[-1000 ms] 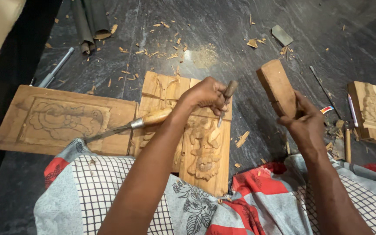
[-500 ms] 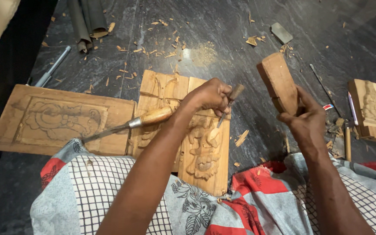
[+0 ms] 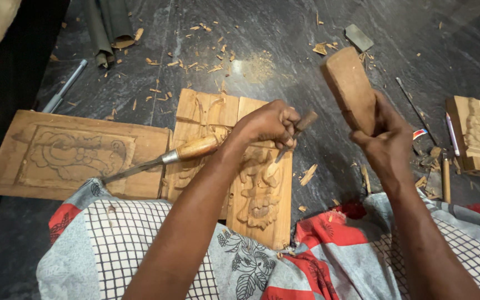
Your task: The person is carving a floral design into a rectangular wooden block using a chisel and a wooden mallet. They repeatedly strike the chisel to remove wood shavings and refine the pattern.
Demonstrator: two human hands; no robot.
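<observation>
Pale tan carved panel point(image 3: 254, 183), brown mallet point(image 3: 353, 89), dark grey streaked floor point(image 3: 284, 33), checked grey-red cloth point(image 3: 140, 244)

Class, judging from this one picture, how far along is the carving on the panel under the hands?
Done: the figure on the carved panel stands in relief, chips scattered around. In hand: left hand sets a chisel on it; right hand raises a wooden mallet. Left: the upper section looks only outlined.

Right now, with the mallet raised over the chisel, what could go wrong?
The left hand grips the small wooden-handled chisel close to its struck end, so a skewed blow from the wooden block mallet in the right hand might hit the knuckles. The long loose chisel lying across the carved wooden panel could be jolted. The panel rests unclamped on the lap and may shift.
</observation>
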